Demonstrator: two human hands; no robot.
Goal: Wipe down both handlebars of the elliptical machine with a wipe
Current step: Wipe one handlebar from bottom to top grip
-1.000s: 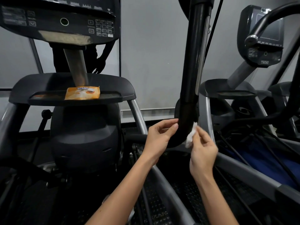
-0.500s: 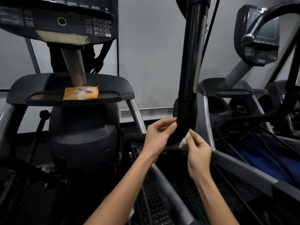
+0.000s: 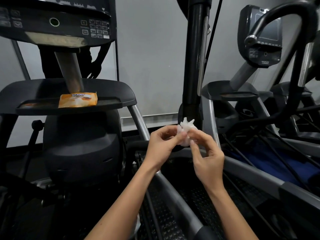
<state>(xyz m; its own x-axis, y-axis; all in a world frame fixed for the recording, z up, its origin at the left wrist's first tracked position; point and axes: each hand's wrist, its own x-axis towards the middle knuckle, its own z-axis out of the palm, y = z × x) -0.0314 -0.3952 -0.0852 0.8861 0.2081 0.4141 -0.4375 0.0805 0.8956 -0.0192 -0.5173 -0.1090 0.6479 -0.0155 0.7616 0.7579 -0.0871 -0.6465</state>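
Observation:
A crumpled white wipe is held between both hands just in front of the lower end of the black right handlebar. My left hand pinches the wipe's left side with thumb and fingertips. My right hand pinches its right side. Neither hand touches the handlebar, which rises straight up out of the top of the view. The left handlebar is not in view.
An orange wipe packet lies on the elliptical's black tray, under the console. A grey frame rail runs between my forearms. A second machine with a curved black bar stands at right.
Both hands came off the lower end of the handlebar and drew together in front of it. The wipe, earlier pressed on the bar by my right hand, is now bunched between both hands.

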